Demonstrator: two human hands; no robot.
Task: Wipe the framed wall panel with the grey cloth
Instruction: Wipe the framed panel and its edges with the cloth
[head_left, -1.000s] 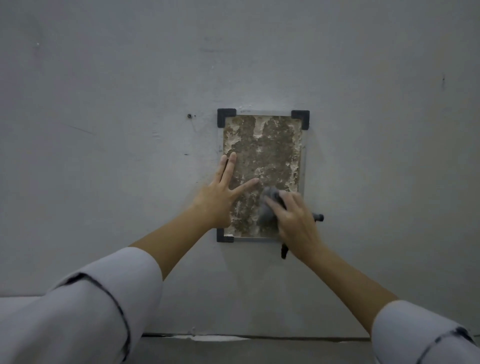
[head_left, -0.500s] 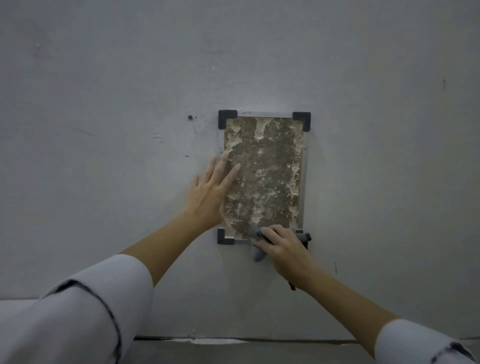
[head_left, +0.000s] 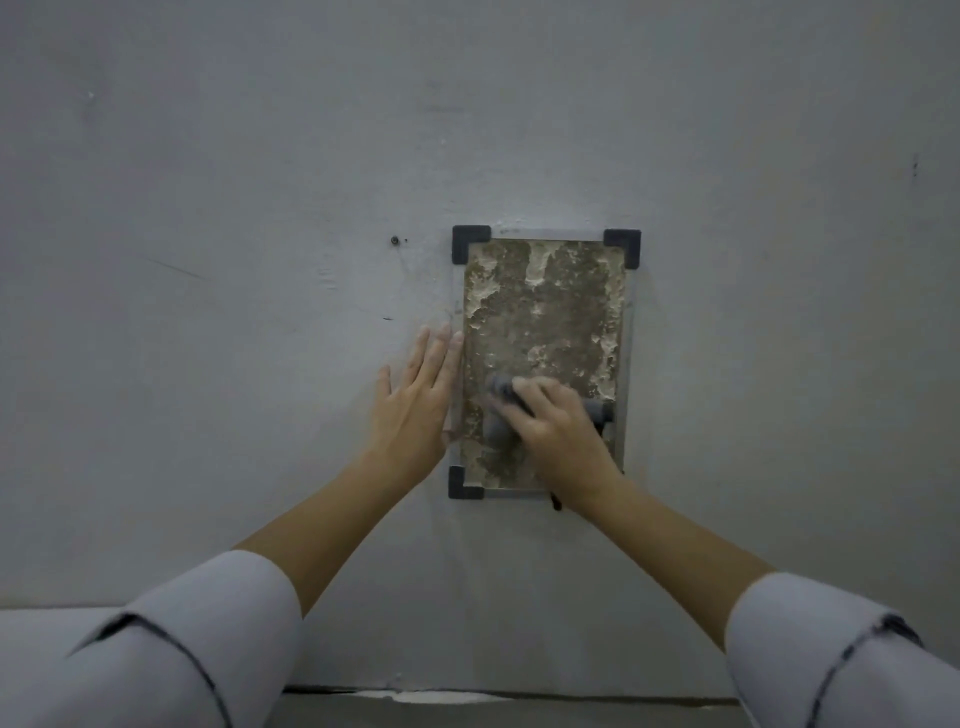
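Wiping goes on over the lower half of the framed wall panel (head_left: 545, 312). The right hand (head_left: 563, 434), down at the bottom edge half a second ago, has come back up. Its fingers (head_left: 535, 395) are curled and clamped on the bunched grey cloth (head_left: 497, 410), pressing it to the mottled brown surface. The cloth is blurred — likely mid-stroke. The left hand (head_left: 415, 405) has slid off the panel. It now lies flat on the grey wall (head_left: 234, 260) along the left frame edge, fingers straight and close together, holding nothing. So the strokes seem to run up and down across the bottom part — the upper half, below the black corner pieces (head_left: 470, 241), probably remains to be wiped.
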